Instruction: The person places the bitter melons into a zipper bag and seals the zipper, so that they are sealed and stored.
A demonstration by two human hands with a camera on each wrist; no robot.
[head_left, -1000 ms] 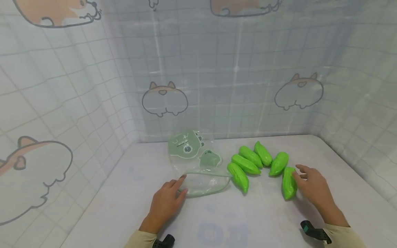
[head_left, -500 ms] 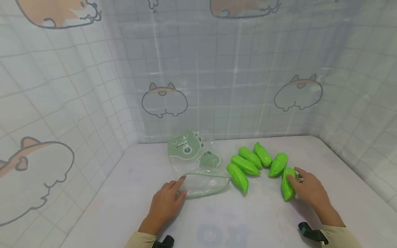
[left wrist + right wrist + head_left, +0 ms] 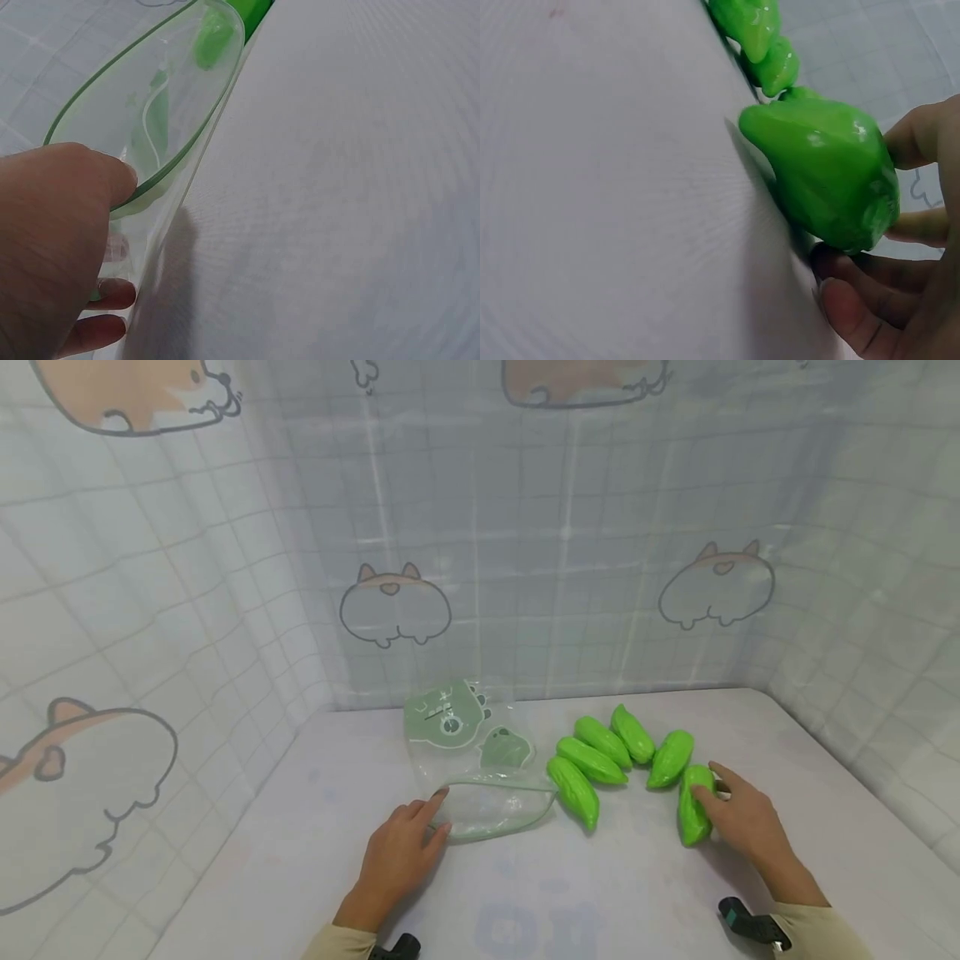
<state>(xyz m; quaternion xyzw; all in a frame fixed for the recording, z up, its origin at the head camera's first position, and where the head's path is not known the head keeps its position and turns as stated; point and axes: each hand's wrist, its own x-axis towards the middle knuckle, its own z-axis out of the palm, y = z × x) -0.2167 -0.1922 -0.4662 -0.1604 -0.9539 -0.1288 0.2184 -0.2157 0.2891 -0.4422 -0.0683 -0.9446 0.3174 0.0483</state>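
One green pepper [image 3: 692,821], long axis near-to-far, clasped left of right grip [image 3: 750,822]. One gaping pouch [image 3: 491,808], pinched by left grip [image 3: 396,853].

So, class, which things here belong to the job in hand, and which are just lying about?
Likely part of the job:
clear green-rimmed pouch, its rim pinched by the left hand
glossy green pod, held by the right hand
five similar pods, probably

Only surroundings:
white table
cartoon-patterned sheeting
black wrist devices
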